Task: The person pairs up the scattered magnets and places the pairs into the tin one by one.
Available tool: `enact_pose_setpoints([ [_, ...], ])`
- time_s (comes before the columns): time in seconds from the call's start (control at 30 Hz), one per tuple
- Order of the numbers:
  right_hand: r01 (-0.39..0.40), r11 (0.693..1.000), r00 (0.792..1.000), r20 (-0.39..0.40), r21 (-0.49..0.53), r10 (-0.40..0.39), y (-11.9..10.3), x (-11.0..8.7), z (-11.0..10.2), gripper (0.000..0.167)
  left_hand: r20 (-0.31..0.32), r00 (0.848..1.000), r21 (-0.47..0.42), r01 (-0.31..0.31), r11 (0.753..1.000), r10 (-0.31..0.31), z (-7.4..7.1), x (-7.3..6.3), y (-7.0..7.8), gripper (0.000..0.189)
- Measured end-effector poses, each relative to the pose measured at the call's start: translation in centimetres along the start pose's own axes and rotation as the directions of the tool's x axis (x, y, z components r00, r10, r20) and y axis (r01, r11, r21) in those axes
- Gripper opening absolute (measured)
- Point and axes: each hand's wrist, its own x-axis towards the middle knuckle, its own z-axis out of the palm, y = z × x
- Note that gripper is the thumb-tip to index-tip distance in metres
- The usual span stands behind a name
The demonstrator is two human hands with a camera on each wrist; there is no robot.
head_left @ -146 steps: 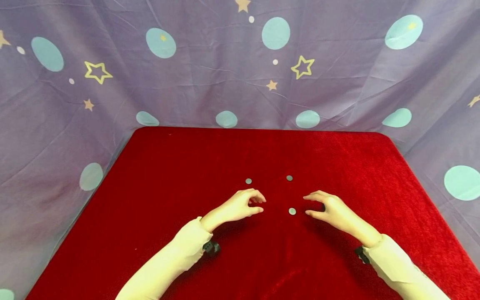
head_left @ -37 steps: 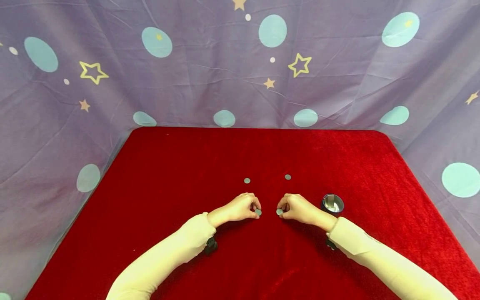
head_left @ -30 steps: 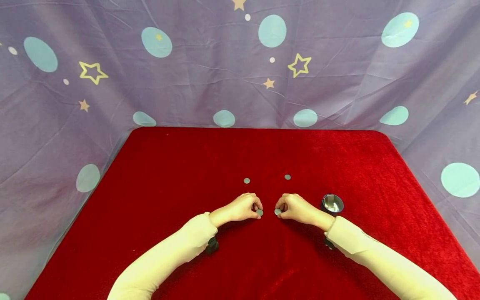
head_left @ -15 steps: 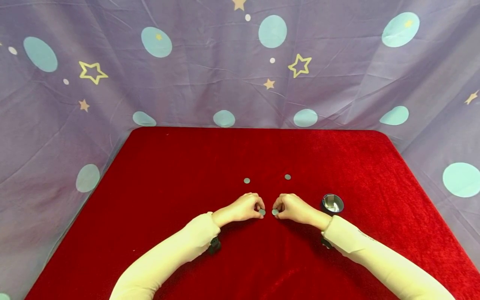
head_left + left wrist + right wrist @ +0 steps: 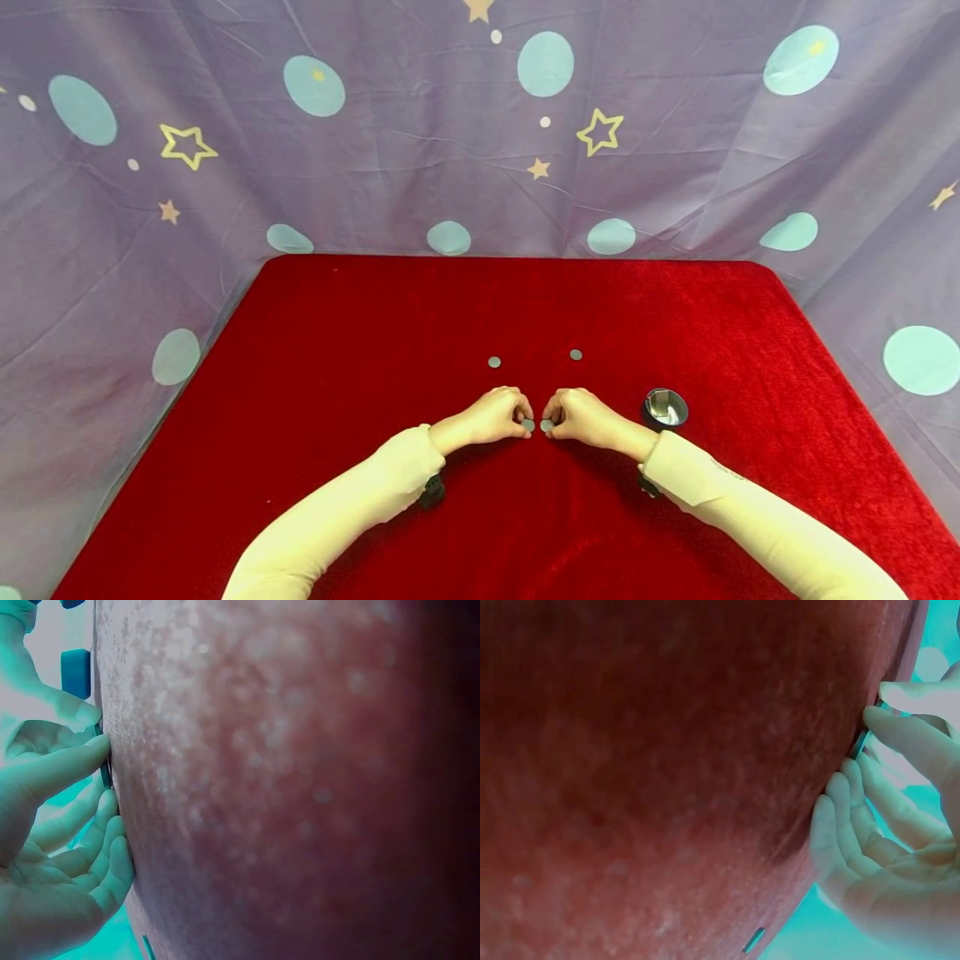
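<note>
Two small flat grey discs, coin-like, lie close together on the red cloth in the head view, a narrow gap between them. My left hand [image 5: 493, 414] pinches the left disc [image 5: 528, 425] between thumb and fingers. Facing it, my right hand [image 5: 587, 416] pinches the right disc [image 5: 547, 425] the same way. From the left wrist view, the left disc [image 5: 106, 774] appears edge-on at the thumb tip. In the right wrist view the disc [image 5: 860, 743] is partly hidden by the fingers.
Farther back lie two more discs, one left [image 5: 494, 362] and one right [image 5: 576, 354]. A small dark round bowl [image 5: 647, 414] with something shiny inside stands right of my right hand. Red cloth [image 5: 375, 333] covers the table; a patterned purple curtain [image 5: 420, 150] surrounds it.
Both hands have come down to pinch a disc each, then slid them toward each other, narrowing the gap. The bowl, hidden earliest, now shows. The two back discs stay put.
</note>
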Motion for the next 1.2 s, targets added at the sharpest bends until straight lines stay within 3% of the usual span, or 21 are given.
enact_pose_setpoints([
  [0.8, 0.002, 1.0, 1.0, 0.008, -0.009, -0.002, -0.49, 0.12, 0.11, 0.009, -0.01, 1.0, 0.024, 0.015, 1.0, -0.014, 0.42, 0.34, 0.15, 0.016],
  [1.2, 0.006, 0.998, 1.0, 0.013, 0.07, -0.006, -0.19, -0.73, -0.62, 0.017, 0.022, 1.0, 0.015, 0.02, 1.0, -0.02, 0.08, 0.14, 0.27, 0.02],
])
